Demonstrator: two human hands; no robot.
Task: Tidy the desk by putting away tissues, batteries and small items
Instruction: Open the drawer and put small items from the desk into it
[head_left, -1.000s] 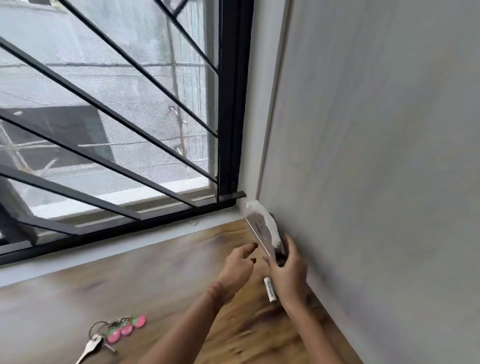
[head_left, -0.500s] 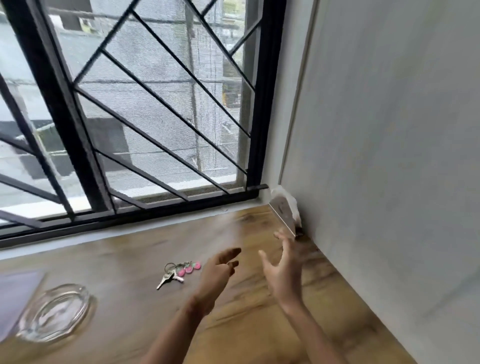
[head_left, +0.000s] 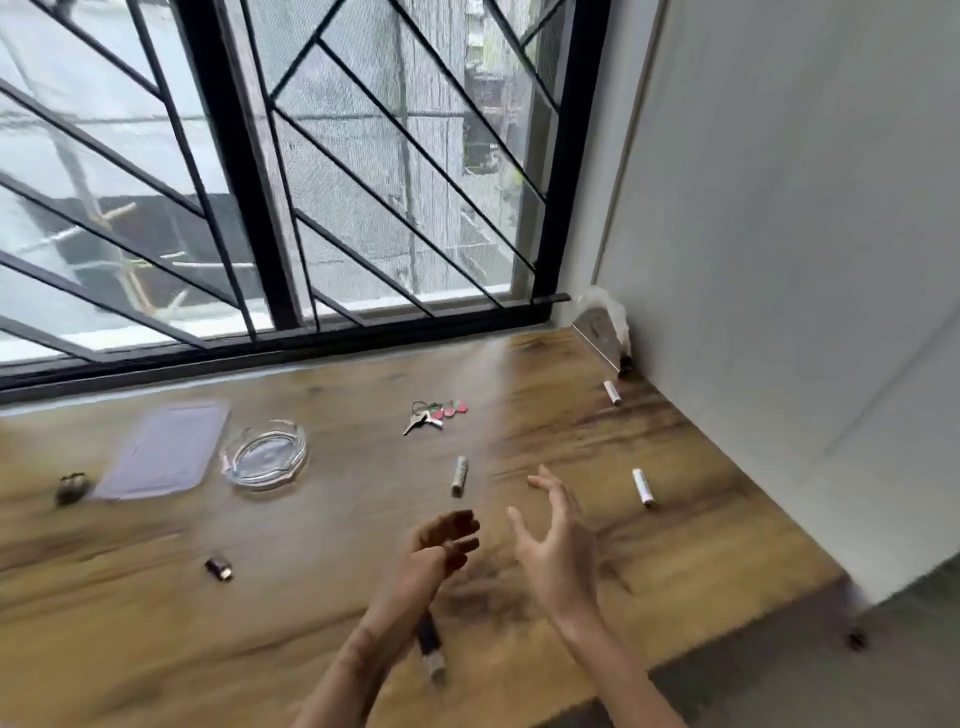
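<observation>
Hands float over the brown wooden desk, both empty. The left hand has curled fingers, the right hand is spread wide. Small white stick batteries lie apart: one just past the hands, one to the right, one near the white tissue pack in the corner. Silver keys with pink tags sit beside a round clear glass ashtray.

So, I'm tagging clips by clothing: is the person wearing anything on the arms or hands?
Nothing shows. Both forearms are bare as far as the frame reaches, with no sleeves or cuffs. The left hand and right hand have no gloves, and no rings, watch or bracelet can be made out, though motion blur softens the left hand.
</observation>
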